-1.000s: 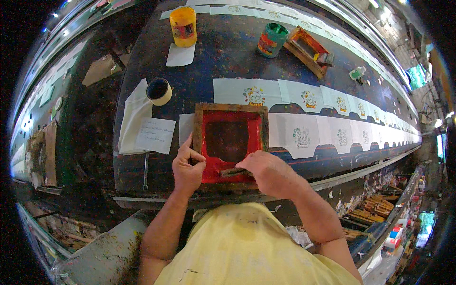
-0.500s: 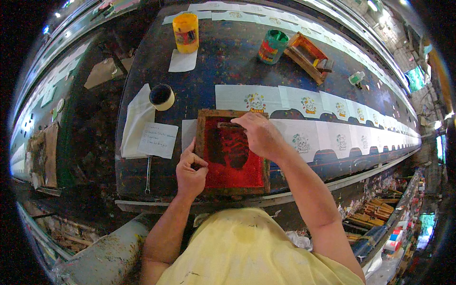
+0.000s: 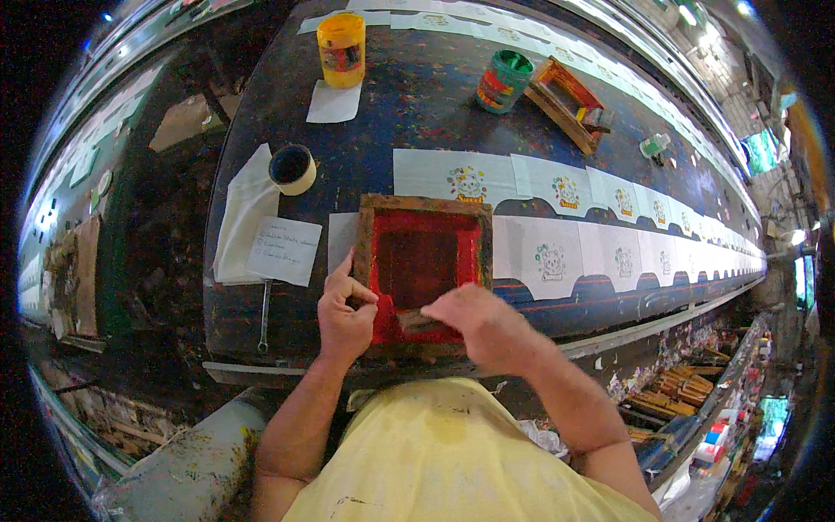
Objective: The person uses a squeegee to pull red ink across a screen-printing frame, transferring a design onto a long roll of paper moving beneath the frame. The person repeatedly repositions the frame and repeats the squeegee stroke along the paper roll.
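In front of me a wooden screen printing frame [image 3: 426, 202] with red mesh lies over a white cloth piece [image 3: 342, 233], most of which it hides. My left hand [image 3: 346, 320] grips the frame's left side, its index finger stretched along the wood and the other fingers curled. Low inside the frame, my right hand [image 3: 491, 326], somewhat blurred, is closed on a squeegee [image 3: 416, 321], whose blade rests near the mesh's bottom end. A dark rectangle of ink shows on the mesh above it.
Printed white cloth pieces [image 3: 552, 252] run in rows to the right. A cup of dark ink [image 3: 293, 171], a handwritten note [image 3: 284, 252] and a wrench [image 3: 264, 317] lie left. Farther back stand a yellow tub [image 3: 341, 52], a green ink jar [image 3: 503, 83] and another wooden frame [image 3: 561, 122].
My right hand has pulled the squeegee from the frame's top end down toward me. The ink patch on the mesh is now an even dark rectangle. My left hand stays at the frame's left side.
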Demonstrator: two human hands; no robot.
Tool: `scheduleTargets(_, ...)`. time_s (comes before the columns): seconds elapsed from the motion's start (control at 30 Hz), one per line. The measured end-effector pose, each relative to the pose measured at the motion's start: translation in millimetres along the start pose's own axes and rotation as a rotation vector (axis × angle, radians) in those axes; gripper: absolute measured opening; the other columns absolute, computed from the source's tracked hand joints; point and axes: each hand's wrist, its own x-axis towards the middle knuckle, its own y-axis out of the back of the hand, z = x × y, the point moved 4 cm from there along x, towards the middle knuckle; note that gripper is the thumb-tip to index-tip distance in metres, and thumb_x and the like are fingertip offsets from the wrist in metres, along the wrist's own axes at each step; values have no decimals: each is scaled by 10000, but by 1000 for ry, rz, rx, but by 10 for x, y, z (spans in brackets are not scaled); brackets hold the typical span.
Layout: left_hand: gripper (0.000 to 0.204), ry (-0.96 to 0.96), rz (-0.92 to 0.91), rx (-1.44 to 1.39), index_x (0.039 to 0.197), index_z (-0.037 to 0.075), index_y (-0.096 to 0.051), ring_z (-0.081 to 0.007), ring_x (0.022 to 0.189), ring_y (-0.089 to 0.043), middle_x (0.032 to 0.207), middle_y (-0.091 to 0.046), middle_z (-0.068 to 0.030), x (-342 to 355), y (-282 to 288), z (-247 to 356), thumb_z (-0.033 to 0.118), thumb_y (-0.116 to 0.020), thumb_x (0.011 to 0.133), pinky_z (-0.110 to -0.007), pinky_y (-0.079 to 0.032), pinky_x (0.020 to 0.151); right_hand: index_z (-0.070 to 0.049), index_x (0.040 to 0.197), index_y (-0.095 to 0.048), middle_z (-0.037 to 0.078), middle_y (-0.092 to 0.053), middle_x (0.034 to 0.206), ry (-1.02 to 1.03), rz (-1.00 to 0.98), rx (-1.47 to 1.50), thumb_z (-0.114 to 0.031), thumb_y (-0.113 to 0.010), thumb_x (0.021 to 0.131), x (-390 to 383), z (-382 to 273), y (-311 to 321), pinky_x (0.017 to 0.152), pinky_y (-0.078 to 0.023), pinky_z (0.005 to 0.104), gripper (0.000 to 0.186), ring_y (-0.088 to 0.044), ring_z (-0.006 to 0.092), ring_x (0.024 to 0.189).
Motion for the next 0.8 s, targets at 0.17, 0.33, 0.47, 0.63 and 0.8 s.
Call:
scheduleTargets(0.17, 188, -64, 8, -7, 813, 54, -736, -406, 1604, -597, 1734, -594, -331, 21, -1, 6, -127, -776, 780, -471, -470, 1295, -25, 1356, -790, 202, -795, 1243, 66, 249, -155, 41, -648, 894, 572, 438, 272, 1148, -567, 522, 488, -723, 449, 1232)
scheduleTargets(0.33, 216, -23, -1, 17, 820, 68, -751, -413, 1609, -593, 1737, -589, -334, 12, -9, -11, -141, -781, 776, -469, -473, 1295, -46, 1368, -806, 194, -799, 1261, -34, 346, -206, 37, -631, 904, 841, 649, 311, 1180, -565, 505, 503, -724, 436, 1252)
scheduleTargets(0.47, 227, -55, -2, 20, 837, 70, -769, -415, 1601, -599, 1738, -585, -337, -1, -3, 12, -146, -786, 768, -462, -470, 1301, -64, 1394, -804, 173, -789, 1272, -31, 276, -202, 87, -647, 903, 642, 509, 176, 1117, -590, 510, 537, -731, 410, 1201)
scheduleTargets(0.63, 233, -32, -26, 43, 858, 72, -773, -415, 1594, -604, 1731, -592, -337, 11, -1, 13, -143, -800, 774, -465, -466, 1303, -116, 1398, -802, 141, -763, 1242, -7, 259, -255, -7, -713, 877, 291, 139, -94, 1051, -591, 504, 540, -714, 387, 1177)
scheduleTargets(0.8, 230, -72, 9, 61, 897, 72, -778, -420, 1590, -609, 1721, -604, -331, 9, -8, 56, -130, -806, 792, -473, -458, 1318, -105, 1410, -815, 148, -752, 1288, -60, 240, -210, -9, -719, 893, -76, -212, -308, 1100, -597, 511, 534, -720, 382, 1212)
